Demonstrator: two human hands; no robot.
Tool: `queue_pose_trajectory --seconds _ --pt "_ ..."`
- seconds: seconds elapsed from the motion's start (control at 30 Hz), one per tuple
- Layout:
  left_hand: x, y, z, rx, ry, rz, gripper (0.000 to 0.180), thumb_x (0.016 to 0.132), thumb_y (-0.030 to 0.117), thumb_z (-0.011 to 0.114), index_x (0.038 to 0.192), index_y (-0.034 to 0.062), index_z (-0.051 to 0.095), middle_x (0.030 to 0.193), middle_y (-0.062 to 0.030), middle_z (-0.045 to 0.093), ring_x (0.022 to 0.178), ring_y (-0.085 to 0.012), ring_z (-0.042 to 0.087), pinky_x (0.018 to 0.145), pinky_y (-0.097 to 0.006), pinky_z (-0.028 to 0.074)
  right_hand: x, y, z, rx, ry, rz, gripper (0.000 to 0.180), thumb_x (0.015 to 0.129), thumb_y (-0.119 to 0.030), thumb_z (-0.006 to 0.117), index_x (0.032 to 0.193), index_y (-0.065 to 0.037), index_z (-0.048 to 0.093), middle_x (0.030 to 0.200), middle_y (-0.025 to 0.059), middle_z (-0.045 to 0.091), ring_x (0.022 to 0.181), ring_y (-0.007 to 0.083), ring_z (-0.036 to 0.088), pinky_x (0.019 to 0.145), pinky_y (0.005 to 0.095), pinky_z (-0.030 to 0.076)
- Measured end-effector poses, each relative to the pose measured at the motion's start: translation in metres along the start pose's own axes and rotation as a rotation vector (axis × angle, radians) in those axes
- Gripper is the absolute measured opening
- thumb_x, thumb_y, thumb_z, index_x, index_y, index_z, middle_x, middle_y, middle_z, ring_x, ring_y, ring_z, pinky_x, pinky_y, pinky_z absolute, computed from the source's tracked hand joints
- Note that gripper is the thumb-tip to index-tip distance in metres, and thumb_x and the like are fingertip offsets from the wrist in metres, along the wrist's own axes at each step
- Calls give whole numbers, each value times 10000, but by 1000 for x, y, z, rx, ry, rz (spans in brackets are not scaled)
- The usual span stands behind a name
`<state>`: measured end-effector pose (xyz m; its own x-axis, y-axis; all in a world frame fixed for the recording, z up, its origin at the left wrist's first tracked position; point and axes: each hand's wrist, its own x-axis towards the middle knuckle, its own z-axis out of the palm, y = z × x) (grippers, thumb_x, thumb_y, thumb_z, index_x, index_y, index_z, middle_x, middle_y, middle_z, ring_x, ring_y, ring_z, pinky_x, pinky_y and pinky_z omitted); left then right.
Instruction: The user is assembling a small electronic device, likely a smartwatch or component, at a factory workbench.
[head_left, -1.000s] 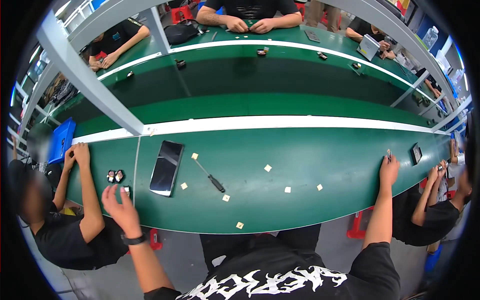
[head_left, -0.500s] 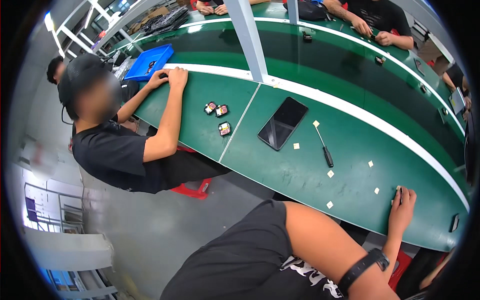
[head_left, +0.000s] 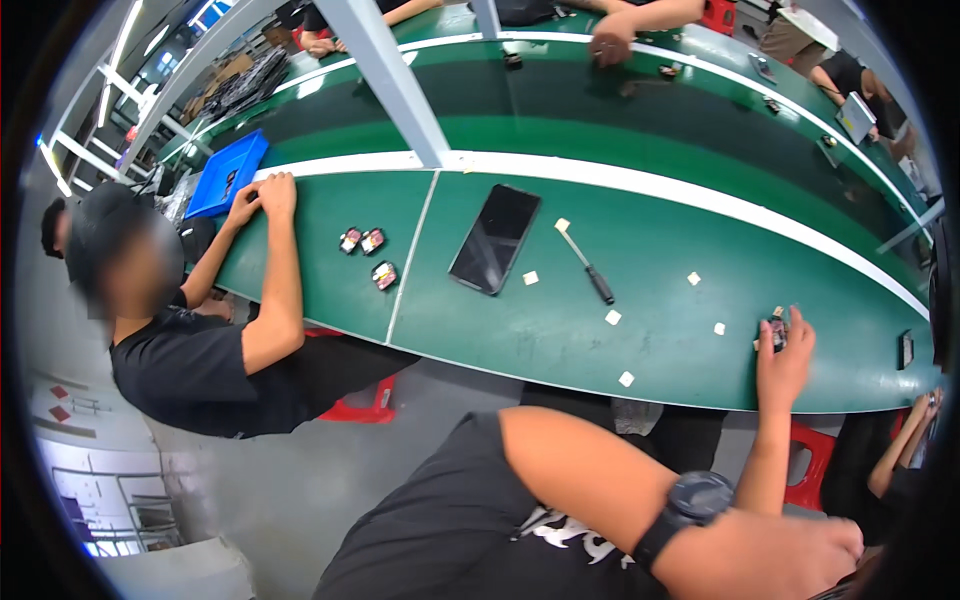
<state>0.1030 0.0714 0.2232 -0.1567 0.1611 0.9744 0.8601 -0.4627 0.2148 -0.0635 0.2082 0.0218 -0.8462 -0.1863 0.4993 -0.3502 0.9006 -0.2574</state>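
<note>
A green worktop (head_left: 520,330) carries a dark phone (head_left: 495,238) lying face up, a screwdriver (head_left: 587,264) just beside it, and scattered small white squares (head_left: 613,317). Three small dark parts (head_left: 368,252) lie left of the phone. A blue tray (head_left: 226,173) sits at the far left.

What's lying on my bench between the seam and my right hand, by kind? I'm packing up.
Black phone: 1
Screwdriver: 1
Small white squares: 7
Small dark module under right hand: 1
Total: 10
</note>
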Motion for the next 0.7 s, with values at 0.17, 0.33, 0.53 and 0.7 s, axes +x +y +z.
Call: queue_pose_trajectory --seconds 0.17,0.33,0.53,0.7 --pt "-81 9 -36 203 -80 -622 324 863 28 624 1186 48 648 1192 -128 641 1065 -316 624 939 -426 485 -6 2 -5 -4 -43 57 463 916 -295 722 1298 -81 571 1208 163 588 1033 387 630 840 457 533" --pt "-161 26 -55 324 296 -1206 210 938 28 612 1125 15 706 1086 -123 699 969 -232 675 854 -337 529 4 14 -7 220 -140 166 472 786 -238 837 1150 -7 644 1104 161 616 993 331 646 847 404 531" --pt "-189 36 -68 231 535 -1358 190 968 6 574 1124 -31 676 1092 -82 653 996 -140 642 880 -286 524 22 -6 -28 231 -281 226 527 709 -289 895 1061 33 670 1017 155 638 919 323 644 815 394 533" --pt "-194 18 -71 -18 623 -1459 327 995 39 556 1314 -36 551 1230 -118 632 1007 -141 638 906 -286 514 8 -14 -24 325 -260 79 527 686 -277 912 1062 9 677 1055 142 650 927 313 658 816 388 539"
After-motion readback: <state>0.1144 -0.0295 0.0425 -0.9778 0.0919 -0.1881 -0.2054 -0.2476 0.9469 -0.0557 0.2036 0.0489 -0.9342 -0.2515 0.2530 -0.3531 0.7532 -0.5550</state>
